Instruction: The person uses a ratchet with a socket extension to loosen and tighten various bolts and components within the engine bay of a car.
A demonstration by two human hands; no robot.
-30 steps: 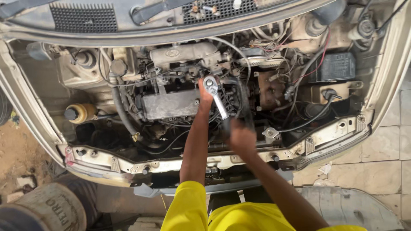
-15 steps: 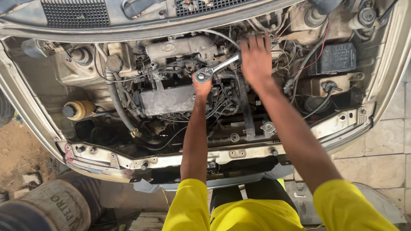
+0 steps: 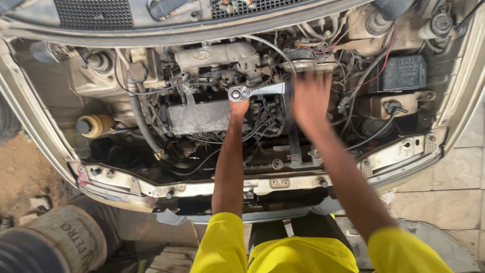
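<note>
Since half a second back, the ratchet (image 3: pixel 255 91) handle has swung from slanting to nearly level, and my right hand (image 3: pixel 310 98) has dropped a little with it. I have my left hand (image 3: pixel 239 106) pressed under the ratchet head, fingers curled close against it, over the middle of the engine (image 3: pixel 202 114). My right hand is on the handle end, but it is blurred, so I cannot tell how tightly it grips. To do this well, I'd keep the head seated square with the left while pulling smooth, short arcs clear of the hoses (image 3: pixel 144 124).
</note>
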